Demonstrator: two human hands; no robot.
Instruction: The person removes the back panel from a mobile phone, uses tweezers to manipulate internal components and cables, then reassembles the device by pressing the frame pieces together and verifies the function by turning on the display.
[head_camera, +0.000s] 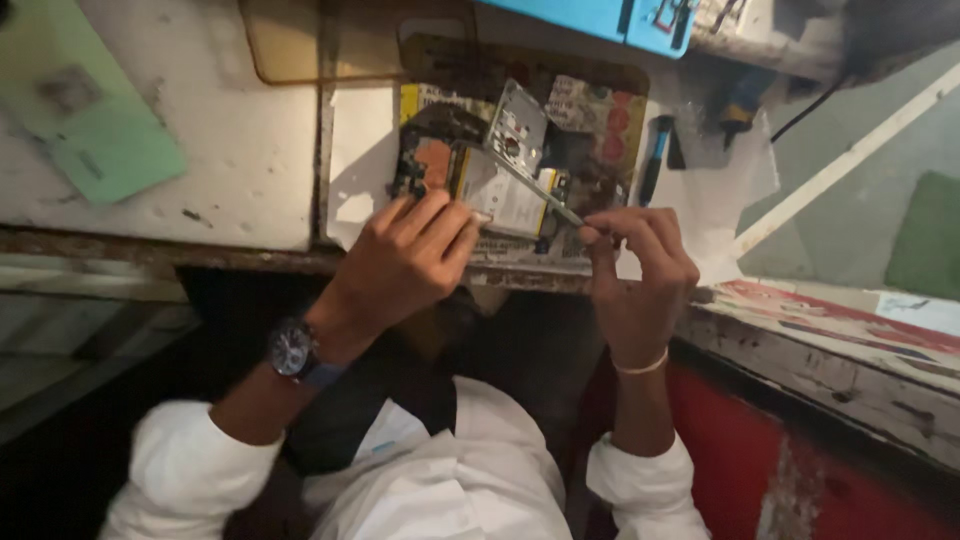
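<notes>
At frame centre, left hand (405, 262) fingers press the opened phone (480, 180); right hand (637, 270) fingers pinch tweezers (535, 190) over it.

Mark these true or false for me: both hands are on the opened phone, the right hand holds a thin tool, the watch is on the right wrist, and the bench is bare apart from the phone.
1. Both hands are at the opened phone. True: the left hand steadies its edge.
2. The right hand pinches a thin tool. True.
3. The wristwatch is on the right wrist. False: it is on the left; the right wears a thin band.
4. Nothing else lies on the bench. False: a blue-handled tool lies beside the phone.
</notes>
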